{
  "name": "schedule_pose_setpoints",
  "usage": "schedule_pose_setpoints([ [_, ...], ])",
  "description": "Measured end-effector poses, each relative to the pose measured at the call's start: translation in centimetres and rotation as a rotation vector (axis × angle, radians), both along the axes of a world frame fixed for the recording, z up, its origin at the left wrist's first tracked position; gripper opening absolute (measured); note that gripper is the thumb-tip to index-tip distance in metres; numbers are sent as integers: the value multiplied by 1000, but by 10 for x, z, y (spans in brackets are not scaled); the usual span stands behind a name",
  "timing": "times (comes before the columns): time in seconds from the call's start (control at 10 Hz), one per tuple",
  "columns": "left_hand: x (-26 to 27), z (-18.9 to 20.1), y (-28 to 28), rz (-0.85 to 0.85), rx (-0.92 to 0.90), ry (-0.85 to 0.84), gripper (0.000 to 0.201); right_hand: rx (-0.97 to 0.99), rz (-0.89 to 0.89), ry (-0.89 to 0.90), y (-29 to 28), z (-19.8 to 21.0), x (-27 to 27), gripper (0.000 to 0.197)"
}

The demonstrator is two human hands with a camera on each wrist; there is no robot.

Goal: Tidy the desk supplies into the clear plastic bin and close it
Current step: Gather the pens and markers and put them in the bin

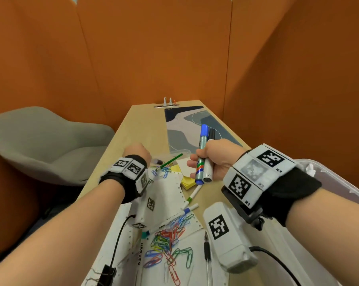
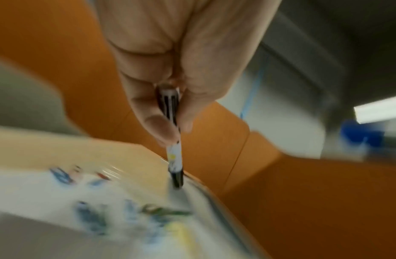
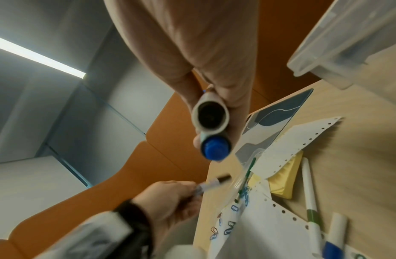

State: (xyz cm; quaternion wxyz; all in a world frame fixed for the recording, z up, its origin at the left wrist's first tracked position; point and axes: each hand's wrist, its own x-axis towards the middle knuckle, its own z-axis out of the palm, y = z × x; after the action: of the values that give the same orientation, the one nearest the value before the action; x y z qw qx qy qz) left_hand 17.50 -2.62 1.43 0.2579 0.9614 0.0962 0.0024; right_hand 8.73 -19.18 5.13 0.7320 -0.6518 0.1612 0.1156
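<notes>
Orange partitions (image 1: 174,48) box in the narrow wooden bench (image 1: 141,124), its near half littered with paper clips (image 1: 166,238) and paper, the clear plastic bin (image 1: 329,182) at the right edge, while the right hand (image 1: 213,159) grips two markers (image 1: 203,153) and the left hand (image 1: 137,151) pinches a pen (image 2: 173,140).

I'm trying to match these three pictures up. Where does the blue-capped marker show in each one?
Head: blue-capped marker stands near upright in the right hand, right of centre, beside a black-capped marker.
Left wrist: only a blurred blue cap at the right edge.
Right wrist: centre, seen end-on, its blue end just below the other marker's end.
Shared landmark: the yellow sticky notes on the desk.
</notes>
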Motion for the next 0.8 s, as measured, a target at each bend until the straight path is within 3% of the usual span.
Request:
schedule_pose_setpoints([
  [0.1, -31, 26, 1, -19, -758, -79, 20, -1, 57, -48, 1, 7, -6, 41],
  [0.2, -82, 47, -10, -208, -1079, 38, 24, 6, 3, -78, 3, 9, -19, 18],
  [0.3, -122, 55, -29, -405, -845, 86, 24, 7, 1, -174, 5, 11, -35, 19],
  [0.4, -147, 57, -49, -478, -456, -34, 19, 8, -52, -209, 6, 11, -46, 16],
  [0.5, -157, 60, -56, -473, -316, -75, 23, -20, -73, -285, 7, 20, -64, 35],
  [0.7, -187, 74, -74, -534, -707, 29, 31, -135, -51, -346, 3, 37, -82, 45],
  [0.8, -198, 82, -90, -590, -811, 24, 28, -218, -68, -387, -8, 48, -92, 52],
])
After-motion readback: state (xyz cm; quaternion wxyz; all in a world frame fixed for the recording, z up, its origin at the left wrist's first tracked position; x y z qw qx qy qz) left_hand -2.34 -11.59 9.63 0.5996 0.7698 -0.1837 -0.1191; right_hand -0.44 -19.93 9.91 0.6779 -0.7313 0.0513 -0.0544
